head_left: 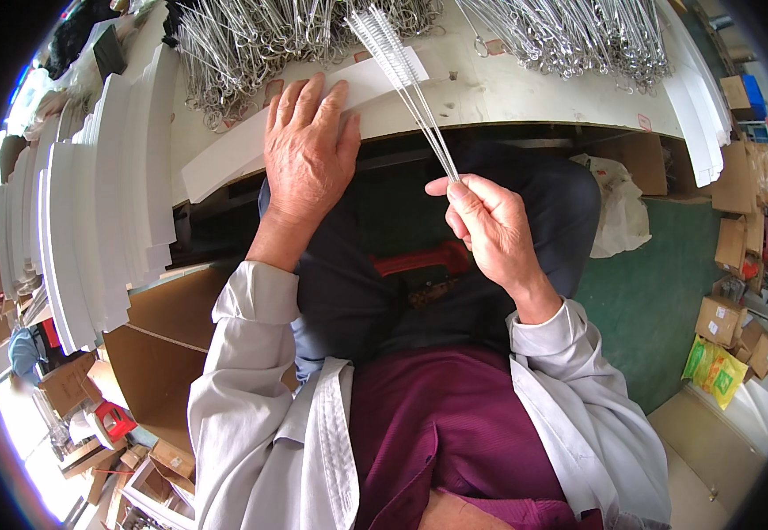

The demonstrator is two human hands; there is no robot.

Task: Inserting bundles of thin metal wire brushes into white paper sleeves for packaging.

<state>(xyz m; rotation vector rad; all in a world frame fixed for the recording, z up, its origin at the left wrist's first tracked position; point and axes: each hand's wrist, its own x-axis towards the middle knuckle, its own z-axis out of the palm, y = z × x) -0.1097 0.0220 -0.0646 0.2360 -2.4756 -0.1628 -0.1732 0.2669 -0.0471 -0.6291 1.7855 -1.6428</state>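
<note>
Several thin wire cleaning brushes (pixel 389 55) with white bristles point up and away from me. My right hand (pixel 492 221) pinches them by the ends of their wire stems, over my lap. The bristle heads are above the table and overlap the far end of a white paper strip (pixel 225 168). My left hand (pixel 311 146) lies flat on that strip at the table's near edge, fingers stretched out, gripping nothing. Beyond my left hand lies a heap of wire brushes with looped ends (pixel 225 66).
A second pile of looped wire pieces (pixel 570 44) lies at the table's far right. Stacks of white card strips (pixel 101 212) stand to the left, with more (pixel 695 115) at the right edge. An open cardboard box (pixel 159 353) is at lower left, a plastic bag (pixel 618 212) right of my knees.
</note>
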